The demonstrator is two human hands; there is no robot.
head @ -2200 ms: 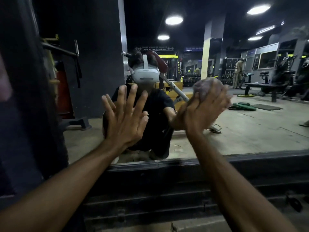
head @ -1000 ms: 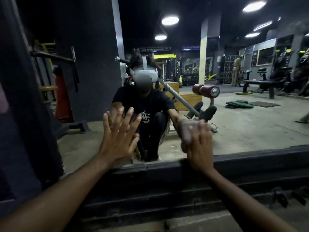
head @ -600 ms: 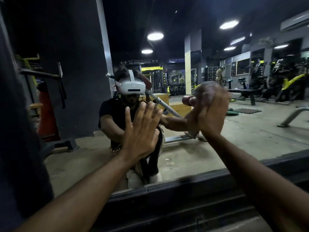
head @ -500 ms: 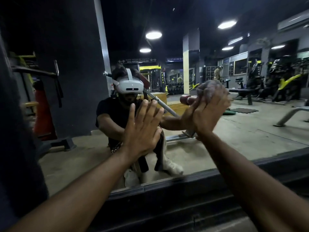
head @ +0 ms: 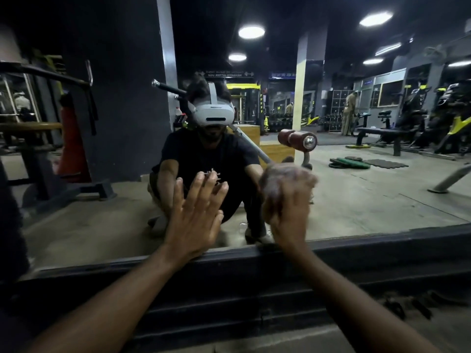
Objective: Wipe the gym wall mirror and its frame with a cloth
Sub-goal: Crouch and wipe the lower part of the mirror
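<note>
Mirror point(head: 377, 200) faces the person, long axis 9-to-3. Left hand point(head: 195, 217) is flat on the glass, fingers straight, pointing 12, wrist just above the frame point(head: 382, 242). Right hand point(head: 289, 200) sits at 3 of the left, hands apart. It's motion-blurred, fingers curled on the bunched cloth point(head: 276, 178) against the glass. Can't tell the cloth's axis. Frame's bottom rail runs 9-to-3, close at 6 of both hands. Open glass at 12 and 3 of the right hand.
</note>
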